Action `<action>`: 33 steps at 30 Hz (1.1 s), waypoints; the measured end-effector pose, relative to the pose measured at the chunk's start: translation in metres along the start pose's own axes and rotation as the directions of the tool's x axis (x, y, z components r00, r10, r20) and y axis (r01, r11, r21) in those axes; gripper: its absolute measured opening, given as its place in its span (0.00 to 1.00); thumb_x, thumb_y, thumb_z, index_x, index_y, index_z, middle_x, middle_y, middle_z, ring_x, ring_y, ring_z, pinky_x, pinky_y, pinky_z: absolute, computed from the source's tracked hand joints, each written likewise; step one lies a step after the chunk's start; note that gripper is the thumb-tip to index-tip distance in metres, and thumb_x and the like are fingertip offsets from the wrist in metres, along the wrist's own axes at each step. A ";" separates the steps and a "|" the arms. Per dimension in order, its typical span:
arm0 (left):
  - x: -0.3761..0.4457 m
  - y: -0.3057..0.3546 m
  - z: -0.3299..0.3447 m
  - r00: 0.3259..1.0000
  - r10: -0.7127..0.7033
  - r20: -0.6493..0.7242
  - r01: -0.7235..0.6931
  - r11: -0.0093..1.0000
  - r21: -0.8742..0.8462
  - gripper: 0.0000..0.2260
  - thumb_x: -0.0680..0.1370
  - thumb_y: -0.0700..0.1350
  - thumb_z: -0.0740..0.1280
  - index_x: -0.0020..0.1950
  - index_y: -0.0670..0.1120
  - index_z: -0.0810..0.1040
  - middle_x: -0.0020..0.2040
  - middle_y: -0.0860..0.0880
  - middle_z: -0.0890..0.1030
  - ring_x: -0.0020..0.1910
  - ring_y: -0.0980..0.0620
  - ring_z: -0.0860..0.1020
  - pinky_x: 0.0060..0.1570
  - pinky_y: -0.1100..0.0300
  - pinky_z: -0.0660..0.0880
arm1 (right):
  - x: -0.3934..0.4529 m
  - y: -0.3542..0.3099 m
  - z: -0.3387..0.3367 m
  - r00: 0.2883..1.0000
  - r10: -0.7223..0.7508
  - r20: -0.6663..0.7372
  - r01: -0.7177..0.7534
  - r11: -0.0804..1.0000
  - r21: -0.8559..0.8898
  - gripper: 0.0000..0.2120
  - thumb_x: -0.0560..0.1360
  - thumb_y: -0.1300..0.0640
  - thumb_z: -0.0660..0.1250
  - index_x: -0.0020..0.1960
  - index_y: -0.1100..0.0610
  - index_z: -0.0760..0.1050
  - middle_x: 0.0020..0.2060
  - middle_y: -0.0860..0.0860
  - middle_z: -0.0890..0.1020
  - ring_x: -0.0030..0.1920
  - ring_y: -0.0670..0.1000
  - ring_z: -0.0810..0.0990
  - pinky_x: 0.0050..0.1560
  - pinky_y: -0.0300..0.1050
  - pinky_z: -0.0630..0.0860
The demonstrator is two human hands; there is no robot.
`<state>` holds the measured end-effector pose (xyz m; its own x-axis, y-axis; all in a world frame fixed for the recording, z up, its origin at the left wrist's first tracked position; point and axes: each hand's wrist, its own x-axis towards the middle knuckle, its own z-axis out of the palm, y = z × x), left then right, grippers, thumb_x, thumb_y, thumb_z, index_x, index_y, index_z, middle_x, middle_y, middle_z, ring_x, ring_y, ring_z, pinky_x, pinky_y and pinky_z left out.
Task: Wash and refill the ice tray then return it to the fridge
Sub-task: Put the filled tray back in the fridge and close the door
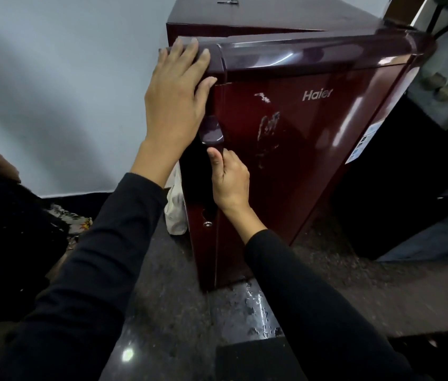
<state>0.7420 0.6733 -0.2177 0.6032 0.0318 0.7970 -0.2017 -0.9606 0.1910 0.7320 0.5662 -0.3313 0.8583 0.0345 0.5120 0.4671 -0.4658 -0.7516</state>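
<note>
A small dark red fridge (294, 149) stands in front of me, its door swung partly away from the cabinet (258, 20) behind it. My left hand (178, 94) lies flat with spread fingers on the door's top left corner. My right hand (229, 180) is curled around the dark vertical door handle (211, 133) on the door's left edge, thumb pointing up. No ice tray shows anywhere in the head view. The fridge's inside is hidden behind the door.
Dark speckled stone floor (162, 298) with water drops (255, 303) below the door's corner. A white bag (176, 207) sits by the fridge's left side. A person in dark clothes (2, 215) is at the left. A pale wall (66, 92) runs behind.
</note>
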 end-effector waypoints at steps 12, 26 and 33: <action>0.040 -0.046 0.031 0.995 -0.064 0.074 0.074 0.989 -0.132 0.20 0.80 0.54 0.59 0.69 0.47 0.73 0.72 0.49 0.70 0.74 0.49 0.62 0.72 0.63 0.52 | 0.052 -0.001 0.025 0.976 0.066 0.206 -0.051 0.996 -0.077 0.23 0.68 0.29 0.40 0.31 0.46 0.57 0.35 0.49 0.71 0.37 0.53 0.73 0.41 0.50 0.72; 0.069 -0.066 0.055 0.980 -0.128 0.155 0.162 0.960 -0.228 0.20 0.78 0.51 0.63 0.67 0.44 0.74 0.71 0.46 0.71 0.74 0.48 0.63 0.70 0.63 0.56 | 0.093 -0.005 0.036 0.901 0.267 0.342 -0.280 0.960 -0.012 0.25 0.80 0.42 0.59 0.28 0.51 0.63 0.25 0.47 0.68 0.29 0.48 0.69 0.37 0.45 0.67; 0.065 -0.048 0.057 0.961 -0.269 0.068 0.278 0.940 -0.199 0.17 0.78 0.47 0.64 0.65 0.45 0.77 0.69 0.47 0.73 0.72 0.51 0.67 0.71 0.63 0.59 | 0.089 -0.010 0.010 0.862 0.358 0.359 -0.396 0.917 0.037 0.16 0.78 0.47 0.64 0.50 0.59 0.82 0.39 0.55 0.83 0.44 0.53 0.81 0.53 0.51 0.78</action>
<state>0.8347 0.7057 -0.2072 0.6864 0.2705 0.6750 -0.1759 -0.8389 0.5150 0.8060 0.5834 -0.2822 0.9833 0.1804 0.0232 0.0963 -0.4082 -0.9078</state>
